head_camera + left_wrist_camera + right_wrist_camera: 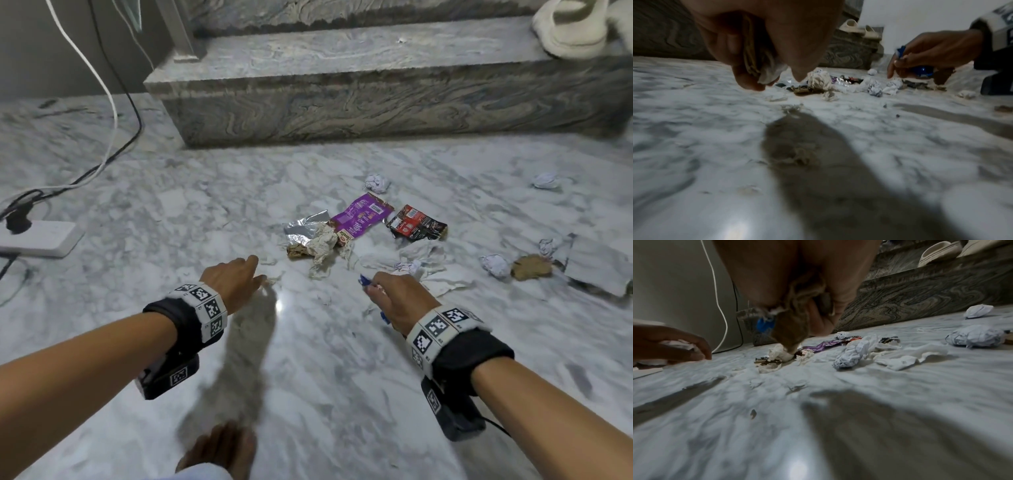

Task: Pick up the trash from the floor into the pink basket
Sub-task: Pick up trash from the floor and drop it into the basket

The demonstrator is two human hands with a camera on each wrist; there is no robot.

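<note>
Bare toes (219, 448) show at the bottom of the head view, on the marble floor (325, 394). Beyond them the left hand (236, 282) reaches forward, fingers bunched low over the floor. Level with it, the right hand (397, 298) is curled round a blue scrap (364, 281) that pokes out past the thumb. Just ahead of both hands lies the trash: a purple wrapper (359, 219) with a barcode and writing too small to read, a red and black packet (416, 224) right of it, silver foil (305, 228) and crumpled tissue (322, 245) to its left. Paper balls (376, 183) lie further out and off to the right. A stone step (376, 85) closes the far side; open floor runs left of the left hand toward a white power strip (37, 238).

From the left wrist, the left hand (764, 40) pinches a wad of white tissue (766, 71) between thumb and fingers. Across from it the right hand (931, 50) grips the blue scrap (920, 71).

From the right wrist, the right hand (797, 296) is closed on crumpled paper (803, 287) and the blue scrap (764, 324), with the purple wrapper (824, 344) just past its fingertips. I cannot see the pink basket in any view.
</note>
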